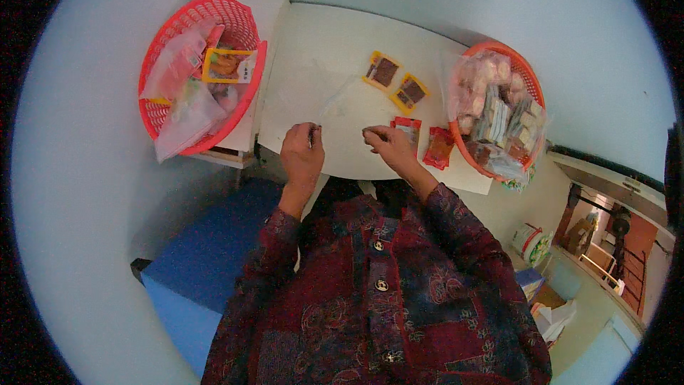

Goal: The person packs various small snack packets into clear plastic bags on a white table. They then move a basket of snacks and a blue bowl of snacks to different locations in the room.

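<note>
My left hand (303, 152) is over the table's near edge, its fingers curled and thumb close to them. A faint clear plastic film (335, 97) lies just beyond its fingertips; whether the hand grips it cannot be made out. To the right, my right hand (393, 147) has bent fingers drawn together, and any thin thing between them is too faint to tell. Beside and partly behind it lies a red-edged packet (410, 127), with a red packet (438, 147) farther right. Two yellow-edged packets with dark contents, an upper one (382, 70) and a lower one (410, 93), lie farther back.
On the left, a red plastic basket (255, 72) holds bags and a yellow-edged packet (227, 66). An orange plastic basket (534, 77) with many wrapped packs stands at the right of the white table (304, 37). A blue box-like object (214, 240) is below left; a bucket (530, 243) stands lower right.
</note>
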The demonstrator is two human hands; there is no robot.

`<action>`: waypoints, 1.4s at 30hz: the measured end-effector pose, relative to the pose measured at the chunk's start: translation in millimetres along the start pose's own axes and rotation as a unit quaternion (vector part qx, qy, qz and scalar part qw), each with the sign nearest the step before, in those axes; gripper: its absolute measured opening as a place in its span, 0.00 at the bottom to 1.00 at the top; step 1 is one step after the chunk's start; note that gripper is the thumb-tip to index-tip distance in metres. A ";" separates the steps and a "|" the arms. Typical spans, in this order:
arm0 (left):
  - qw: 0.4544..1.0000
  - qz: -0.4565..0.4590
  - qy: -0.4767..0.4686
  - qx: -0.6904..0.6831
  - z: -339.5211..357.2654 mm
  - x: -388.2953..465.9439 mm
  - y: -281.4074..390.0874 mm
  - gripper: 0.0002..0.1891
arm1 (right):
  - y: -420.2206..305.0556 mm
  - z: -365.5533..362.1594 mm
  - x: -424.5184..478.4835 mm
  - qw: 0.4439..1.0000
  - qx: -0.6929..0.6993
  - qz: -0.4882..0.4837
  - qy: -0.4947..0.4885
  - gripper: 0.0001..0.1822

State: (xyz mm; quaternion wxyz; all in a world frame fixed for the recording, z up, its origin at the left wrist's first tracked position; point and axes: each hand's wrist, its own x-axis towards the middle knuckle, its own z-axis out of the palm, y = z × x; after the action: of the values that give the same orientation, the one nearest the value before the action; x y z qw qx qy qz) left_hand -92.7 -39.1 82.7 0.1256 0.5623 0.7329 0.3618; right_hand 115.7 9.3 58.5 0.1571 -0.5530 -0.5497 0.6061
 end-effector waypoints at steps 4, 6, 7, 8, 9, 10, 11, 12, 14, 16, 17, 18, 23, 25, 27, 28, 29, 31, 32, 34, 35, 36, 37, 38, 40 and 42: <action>0.998 -0.014 -0.041 -0.039 -16.4 0.1 21.1 0.05 | -52.1 23.8 3.8 0.982 0.180 0.051 0.001 0.22; 0.998 -0.017 -0.040 -0.055 -16.0 -2.6 27.9 0.07 | -57.2 29.1 10.3 0.978 0.198 0.063 -0.022 0.19; 0.997 -0.019 -0.038 -0.063 -15.6 -4.3 31.5 0.07 | -57.3 31.9 11.2 0.982 0.184 0.042 -0.018 0.19; 0.995 -0.038 -0.052 -0.070 -15.2 -6.4 34.9 0.07 | -54.6 34.4 12.4 0.985 0.170 0.022 -0.015 0.19; 0.994 -0.056 -0.063 -0.073 -16.7 -6.2 38.3 0.08 | -53.6 35.2 15.0 0.987 0.159 -0.003 -0.015 0.19; 0.992 -0.073 -0.075 -0.076 -17.5 -6.4 42.5 0.08 | -51.5 33.3 16.0 0.991 0.127 -0.024 -0.022 0.18; 0.991 -0.086 -0.070 -0.068 -17.5 -7.1 48.7 0.09 | -49.1 30.4 15.9 0.994 0.096 -0.045 -0.029 0.18; 0.991 -0.098 -0.066 -0.057 -18.9 -7.4 53.7 0.10 | -51.4 29.8 15.5 0.995 0.068 -0.068 -0.037 0.17; 0.995 -0.082 -0.040 -0.037 -18.1 -10.2 55.9 0.11 | -56.8 29.5 14.8 0.994 0.044 -0.085 -0.056 0.16; 0.999 -0.027 0.002 -0.017 -19.0 -14.3 44.7 0.11 | -60.1 33.1 18.1 0.987 -0.008 -0.158 -0.042 0.14; 0.999 -0.016 0.028 0.003 -20.8 -12.8 43.1 0.10 | -56.5 28.6 19.8 0.984 -0.047 -0.172 -0.024 0.14; 0.998 -0.006 0.052 0.024 -26.3 -9.3 44.8 0.09 | -56.9 24.9 18.4 0.979 -0.084 -0.184 -0.007 0.14; 0.995 0.014 0.097 0.017 -42.9 7.5 65.6 0.08 | -34.3 6.0 19.6 0.981 -0.121 -0.147 0.035 0.15; 0.987 0.077 0.074 0.116 -41.9 5.5 77.6 0.08 | -44.3 4.0 9.7 0.972 -0.139 -0.172 0.083 0.18; 0.976 0.125 0.052 0.172 -32.4 -1.0 77.8 0.08 | -48.4 7.5 13.3 0.937 -0.102 -0.247 0.224 0.20; 0.972 0.128 0.050 0.188 -28.1 -3.9 81.4 0.07 | -49.5 7.8 15.4 0.910 -0.082 -0.279 0.296 0.21; 0.972 0.130 0.034 0.195 -25.7 -8.3 80.7 0.07 | -49.6 4.3 16.3 0.922 -0.075 -0.277 0.260 0.20; 0.970 0.132 0.001 0.202 -21.3 -19.1 80.5 0.07 | -45.4 -7.1 16.5 0.941 -0.065 -0.272 0.191 0.17; 0.967 0.115 -0.025 0.225 -20.8 -23.5 80.3 0.06 | -43.4 -5.2 17.0 0.940 -0.090 -0.279 0.174 0.14; 0.967 0.111 -0.023 0.227 -16.2 -29.6 76.7 0.05 | -36.3 -3.7 15.4 0.936 -0.145 -0.288 0.143 0.11; 0.967 0.109 -0.022 0.228 -15.3 -31.9 74.3 0.04 | -32.3 -1.3 14.3 0.936 -0.160 -0.283 0.137 0.10; 0.969 0.110 -0.027 0.221 -14.0 -32.6 72.3 0.04 | -29.5 1.9 13.3 0.936 -0.176 -0.276 0.132 0.09; 0.970 0.110 -0.033 0.215 -13.0 -33.2 70.3 0.04 | -26.6 5.2 12.3 0.935 -0.192 -0.269 0.127 0.09; 0.971 0.111 -0.039 0.209 -11.2 -34.3 68.9 0.04 | -23.6 8.7 10.8 0.940 -0.180 -0.258 0.129 0.09; 0.971 0.101 -0.064 0.207 -12.7 -37.9 67.5 0.05 | -16.5 13.3 10.4 0.942 -0.206 -0.244 0.104 0.10; 0.970 0.096 -0.079 0.209 -13.1 -39.6 65.8 0.06 | -9.4 16.7 11.0 0.940 -0.226 -0.237 0.098 0.10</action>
State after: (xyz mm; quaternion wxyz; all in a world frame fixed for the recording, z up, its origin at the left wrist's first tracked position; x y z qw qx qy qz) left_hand -38.8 -73.5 127.4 0.0275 0.6709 0.7224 0.1650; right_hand 94.0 13.1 57.4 0.2207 -0.4841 -0.7691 0.3541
